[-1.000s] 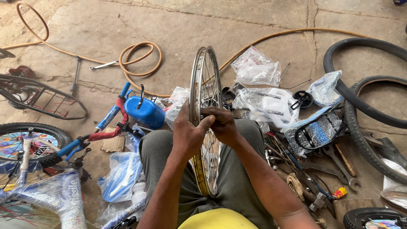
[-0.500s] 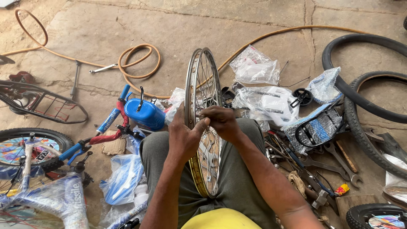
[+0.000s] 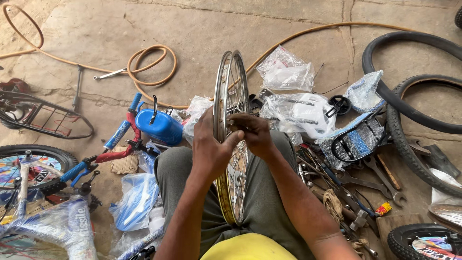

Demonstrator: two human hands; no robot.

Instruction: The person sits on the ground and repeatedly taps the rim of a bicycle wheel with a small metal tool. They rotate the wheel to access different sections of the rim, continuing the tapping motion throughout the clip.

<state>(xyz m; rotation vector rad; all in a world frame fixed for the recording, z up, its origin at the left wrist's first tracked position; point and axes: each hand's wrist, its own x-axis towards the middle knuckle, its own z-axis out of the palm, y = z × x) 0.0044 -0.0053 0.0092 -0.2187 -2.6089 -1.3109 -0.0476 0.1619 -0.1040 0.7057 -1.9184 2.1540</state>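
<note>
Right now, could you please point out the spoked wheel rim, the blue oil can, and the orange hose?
spoked wheel rim [image 3: 230, 72]: head view, on the upper arc of the metal rim.
blue oil can [image 3: 161, 127]: head view, on the blue body.
orange hose [image 3: 151, 70]: head view, on the coiled loop on the floor.

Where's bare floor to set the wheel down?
Free: concrete beyond the hose, top centre, and between plastic bags and tyres. Crowded: tools by the right hand, bike parts by the left hand, both on the wheel.
</note>
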